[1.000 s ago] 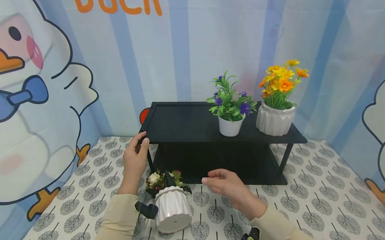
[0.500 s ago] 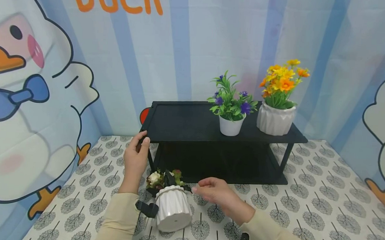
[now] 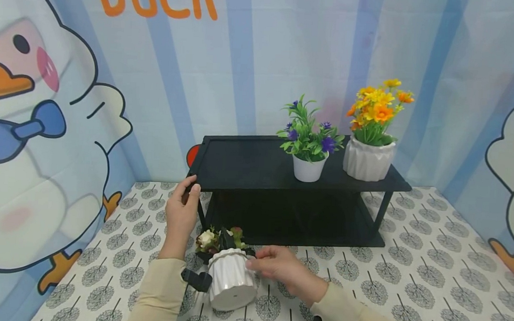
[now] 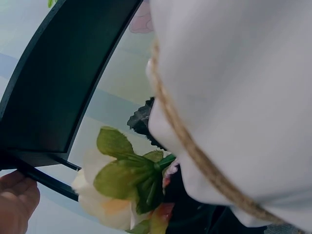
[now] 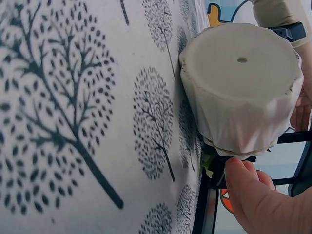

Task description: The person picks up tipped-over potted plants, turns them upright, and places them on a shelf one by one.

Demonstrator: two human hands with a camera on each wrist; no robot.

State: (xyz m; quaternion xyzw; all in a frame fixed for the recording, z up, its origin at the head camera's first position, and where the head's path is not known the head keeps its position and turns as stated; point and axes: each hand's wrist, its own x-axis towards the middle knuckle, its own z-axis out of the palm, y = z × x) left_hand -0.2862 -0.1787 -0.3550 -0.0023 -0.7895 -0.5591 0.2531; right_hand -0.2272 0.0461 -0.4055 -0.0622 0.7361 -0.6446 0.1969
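So, left hand (image 3: 180,215) round corner of black shelf (image 3: 239,164), right hand (image 3: 282,269) loose-fingered at tipped pot (image 3: 231,280)

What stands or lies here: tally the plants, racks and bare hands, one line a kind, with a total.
Plants: 3 (purple plant, yellow plant, tipped plant)
Racks: 1 (black rack)
Hands: 2 (left hand, right hand)
Total: 6
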